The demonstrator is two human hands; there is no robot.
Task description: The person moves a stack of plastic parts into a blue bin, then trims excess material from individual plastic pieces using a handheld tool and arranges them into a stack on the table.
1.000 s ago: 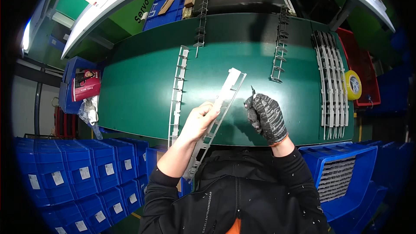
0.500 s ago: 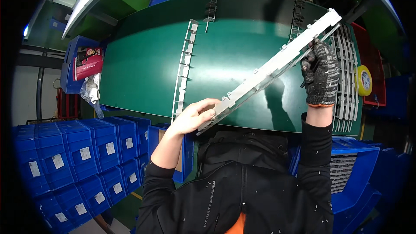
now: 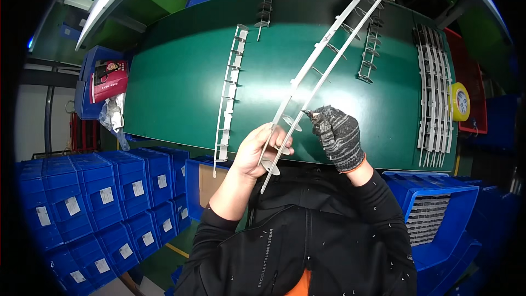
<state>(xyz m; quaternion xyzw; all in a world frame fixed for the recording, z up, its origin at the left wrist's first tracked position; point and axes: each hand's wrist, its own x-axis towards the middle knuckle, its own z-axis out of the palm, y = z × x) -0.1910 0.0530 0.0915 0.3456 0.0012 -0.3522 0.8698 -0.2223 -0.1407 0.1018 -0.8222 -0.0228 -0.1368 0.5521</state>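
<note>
Now my bare left hand [image 3: 257,151] grips the white plastic frame [image 3: 323,57], my gloved right hand [image 3: 338,137] pinches a small tool at it; trimmed strips [image 3: 434,93] lie on the desk [image 3: 181,77], others seemingly wait.

A green worktable [image 3: 181,77] is set centrally. Blue bins [image 3: 98,197] are stacked near left, more at right [image 3: 438,214].

Bright overhead light falls evenly on the green tabletop [image 3: 181,77], leaving a pale sheen near its middle and soft shadows beneath the white plastic strips. The fisheye lens bows the tabletop's edges strongly, and the picture's corners go black. Focus is sharp at the centre, softer and dimmer toward the rim.
</note>
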